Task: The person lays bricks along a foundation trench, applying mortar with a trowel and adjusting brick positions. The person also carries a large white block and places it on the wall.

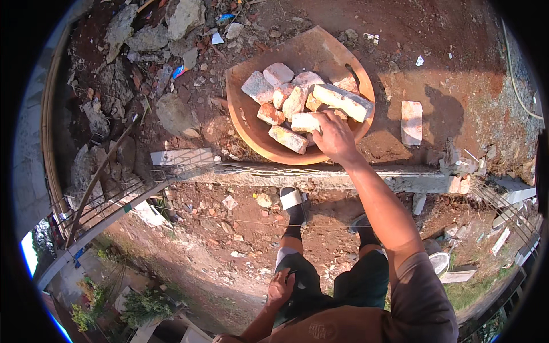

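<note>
My right hand reaches into a shallow orange-brown basin, its fingers closed on the end of a pale brick piece. Around that piece lie several broken bricks, reddish and whitish. A long pale brick slants across the others at the basin's right side, just above my knuckles. Down by my left thigh, my left hand rests with loosely bent fingers apart and nothing visible in it.
A low concrete ledge runs between my feet and the basin. A single brick lies on the soil to the right. Concrete rubble is heaped left, beside a thin pole. Bare steel rods stick out at right.
</note>
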Available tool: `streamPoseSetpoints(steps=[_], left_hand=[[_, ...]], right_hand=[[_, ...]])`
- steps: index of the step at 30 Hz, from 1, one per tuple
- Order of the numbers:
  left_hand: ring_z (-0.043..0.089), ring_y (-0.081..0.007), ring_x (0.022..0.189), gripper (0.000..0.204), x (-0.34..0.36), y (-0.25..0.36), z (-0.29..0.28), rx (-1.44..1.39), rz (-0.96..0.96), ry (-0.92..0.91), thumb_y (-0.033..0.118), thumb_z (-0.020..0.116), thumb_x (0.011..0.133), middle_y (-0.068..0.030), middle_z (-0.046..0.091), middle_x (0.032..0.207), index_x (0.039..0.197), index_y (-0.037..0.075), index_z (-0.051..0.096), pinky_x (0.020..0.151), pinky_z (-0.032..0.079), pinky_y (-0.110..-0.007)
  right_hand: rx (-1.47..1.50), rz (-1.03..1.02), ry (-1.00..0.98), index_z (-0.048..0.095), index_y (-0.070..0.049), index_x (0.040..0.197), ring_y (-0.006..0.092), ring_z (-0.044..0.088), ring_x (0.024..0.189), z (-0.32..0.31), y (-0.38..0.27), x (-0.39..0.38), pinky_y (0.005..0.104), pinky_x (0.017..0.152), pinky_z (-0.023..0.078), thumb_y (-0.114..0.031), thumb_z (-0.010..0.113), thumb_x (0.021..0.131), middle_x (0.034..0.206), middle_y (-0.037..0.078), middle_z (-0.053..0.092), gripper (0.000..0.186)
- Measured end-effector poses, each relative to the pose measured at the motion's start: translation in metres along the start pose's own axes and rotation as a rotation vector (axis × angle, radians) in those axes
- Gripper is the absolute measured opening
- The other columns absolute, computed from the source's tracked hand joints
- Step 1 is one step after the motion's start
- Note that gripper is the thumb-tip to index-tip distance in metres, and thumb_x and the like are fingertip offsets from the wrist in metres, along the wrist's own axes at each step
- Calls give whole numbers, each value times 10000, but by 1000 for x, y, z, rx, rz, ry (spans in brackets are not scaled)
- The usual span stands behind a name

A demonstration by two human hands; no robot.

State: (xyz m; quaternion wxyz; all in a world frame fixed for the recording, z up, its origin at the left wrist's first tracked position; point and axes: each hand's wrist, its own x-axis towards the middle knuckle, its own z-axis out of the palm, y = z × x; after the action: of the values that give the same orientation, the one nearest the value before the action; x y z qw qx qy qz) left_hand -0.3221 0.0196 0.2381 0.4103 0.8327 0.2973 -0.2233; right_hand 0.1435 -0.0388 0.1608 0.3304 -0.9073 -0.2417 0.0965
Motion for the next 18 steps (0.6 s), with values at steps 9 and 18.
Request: streamPoseSetpoints(steps=[9, 18], left_hand=[[572, -293, 1016, 331, -2, -21, -6, 117, -66, 39, 274, 577, 855, -104, 591, 1097, 1119, 75, 557, 854, 421, -443], [575, -291, 1007, 317, -1, -20, 0, 184, -17, 69, 258, 598, 840, -109, 586, 1113, 1104, 85, 566, 840, 430, -448]], right_hand=[[-379, -104, -144, 576, -62, 1140, 260, 502, 1074, 51, -21, 26, 416, 925, 365, -197, 600, 761, 1121, 110, 560, 403], [-267, -150, -291, 573, -14, 1066, 334, 619, 944, 74, -33, 0, 425, 923, 380, -295, 585, 767, 891, 203, 654, 411]])
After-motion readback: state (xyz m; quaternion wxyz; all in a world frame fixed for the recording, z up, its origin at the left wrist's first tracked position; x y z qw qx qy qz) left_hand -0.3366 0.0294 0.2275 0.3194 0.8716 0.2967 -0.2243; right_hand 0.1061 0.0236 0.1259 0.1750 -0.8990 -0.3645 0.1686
